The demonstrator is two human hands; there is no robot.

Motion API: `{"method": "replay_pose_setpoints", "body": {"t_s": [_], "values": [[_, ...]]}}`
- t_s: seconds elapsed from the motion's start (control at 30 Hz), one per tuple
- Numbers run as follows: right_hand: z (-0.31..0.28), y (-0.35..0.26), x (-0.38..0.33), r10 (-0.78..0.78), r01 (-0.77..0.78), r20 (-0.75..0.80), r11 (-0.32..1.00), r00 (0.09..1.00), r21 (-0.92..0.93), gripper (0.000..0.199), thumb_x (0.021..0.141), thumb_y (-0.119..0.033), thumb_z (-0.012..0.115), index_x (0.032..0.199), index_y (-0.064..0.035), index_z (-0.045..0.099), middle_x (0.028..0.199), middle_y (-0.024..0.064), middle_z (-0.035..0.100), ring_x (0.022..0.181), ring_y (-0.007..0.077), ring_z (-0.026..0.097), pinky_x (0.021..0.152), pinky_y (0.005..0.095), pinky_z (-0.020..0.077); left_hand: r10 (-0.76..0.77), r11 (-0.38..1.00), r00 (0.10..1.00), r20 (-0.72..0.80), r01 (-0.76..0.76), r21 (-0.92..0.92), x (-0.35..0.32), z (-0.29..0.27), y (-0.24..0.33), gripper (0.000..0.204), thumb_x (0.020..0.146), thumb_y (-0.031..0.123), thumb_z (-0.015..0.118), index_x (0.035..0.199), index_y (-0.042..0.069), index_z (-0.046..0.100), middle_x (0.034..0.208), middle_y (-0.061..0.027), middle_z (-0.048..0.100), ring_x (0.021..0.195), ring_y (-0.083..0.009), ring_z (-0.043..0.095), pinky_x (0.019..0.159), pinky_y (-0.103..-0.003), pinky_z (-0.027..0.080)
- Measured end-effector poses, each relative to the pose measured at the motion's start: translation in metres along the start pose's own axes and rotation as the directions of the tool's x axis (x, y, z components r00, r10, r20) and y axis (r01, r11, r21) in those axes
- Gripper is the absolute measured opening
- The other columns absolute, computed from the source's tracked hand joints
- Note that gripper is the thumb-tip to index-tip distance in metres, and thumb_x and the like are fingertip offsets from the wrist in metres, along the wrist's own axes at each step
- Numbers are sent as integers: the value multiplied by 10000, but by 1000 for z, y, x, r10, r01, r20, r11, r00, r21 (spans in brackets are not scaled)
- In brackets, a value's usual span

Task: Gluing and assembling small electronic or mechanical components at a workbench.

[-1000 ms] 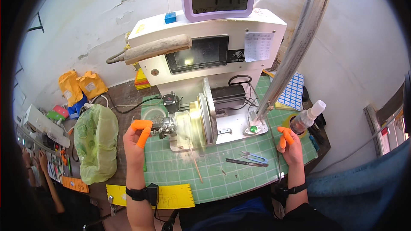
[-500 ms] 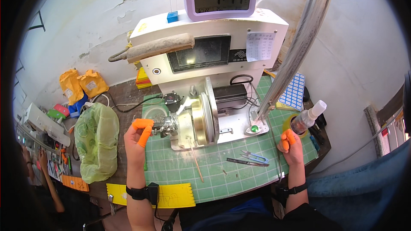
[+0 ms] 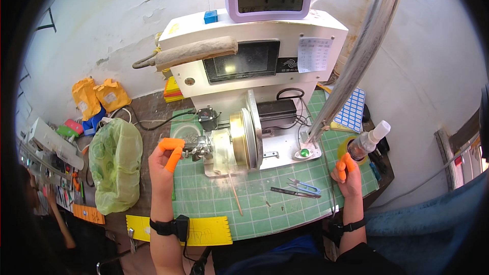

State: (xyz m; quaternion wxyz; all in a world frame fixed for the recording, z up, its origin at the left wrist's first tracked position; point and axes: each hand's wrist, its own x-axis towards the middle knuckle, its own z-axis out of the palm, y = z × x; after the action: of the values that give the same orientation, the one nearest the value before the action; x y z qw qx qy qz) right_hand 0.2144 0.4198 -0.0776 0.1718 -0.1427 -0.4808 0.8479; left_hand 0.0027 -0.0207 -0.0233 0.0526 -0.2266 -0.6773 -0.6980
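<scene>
My left hand (image 3: 165,156), with orange finger cots on thumb and forefinger, is closed at the outer end of a metal clamp fixture (image 3: 197,146). That fixture lies just left of the brass-coloured wheel (image 3: 237,141) on a white bench machine (image 3: 198,87). A pale, smeared shape (image 3: 221,152) sits between fixture and wheel, with a thin wooden stick (image 3: 235,194) below it. At the right, my right hand (image 3: 347,175) also wears orange finger cots. Its fingers are pressed together beside a clear spray bottle (image 3: 362,145); whatever they hold, if anything, is hidden.
A green cutting mat (image 3: 254,214) carries tweezers (image 3: 295,192) and blue-handled snips (image 3: 305,187). Left are a green plastic-covered bundle (image 3: 117,168) and a yellow board (image 3: 214,231). A clear hose (image 3: 356,61) rises right of the machine. Another person's arm (image 3: 60,216) shows far left.
The view has shifted slightly. A small white piece that stuck up beside the brass wheel no longer shows, and the area there looks more smeared. Both hands keep nearly the same places.
</scene>
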Motion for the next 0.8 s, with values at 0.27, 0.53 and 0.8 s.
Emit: {"method": "replay_pose_setpoints", "body": {"t_s": [0.27,0.53,0.8], "values": [[4,3,3,37,-35,-63,999,997,31,408,1119,-363,411,853,-81,541,567,-8,447,434,96,332,464,276,255,-11,1000,1000,-9,11,-17,-2,-4,1,112,965,49,683,1067,1,687,1084,-34,672,923,-97,606,798,-252,461],[-17,8,3,11,-18,78,996,997,91,374,1115,-358,437,866,-97,537,626,-15,480,444,70,322,461,259,235,-38,997,999,6,38,-72,0,-1,0,115,962,1,676,1076,-10,679,1095,-47,681,1015,-122,631,908,-269,487],[-12,6,3,-1,1,2,998,1000,68,339,1122,-340,424,911,-105,546,672,-22,494,453,58,311,463,243,243,-47,992,998,30,50,-118,-1,-4,-4,120,958,-5,683,1077,-13,673,1116,-59,675,1020,-129,636,920,-277,509]]}}
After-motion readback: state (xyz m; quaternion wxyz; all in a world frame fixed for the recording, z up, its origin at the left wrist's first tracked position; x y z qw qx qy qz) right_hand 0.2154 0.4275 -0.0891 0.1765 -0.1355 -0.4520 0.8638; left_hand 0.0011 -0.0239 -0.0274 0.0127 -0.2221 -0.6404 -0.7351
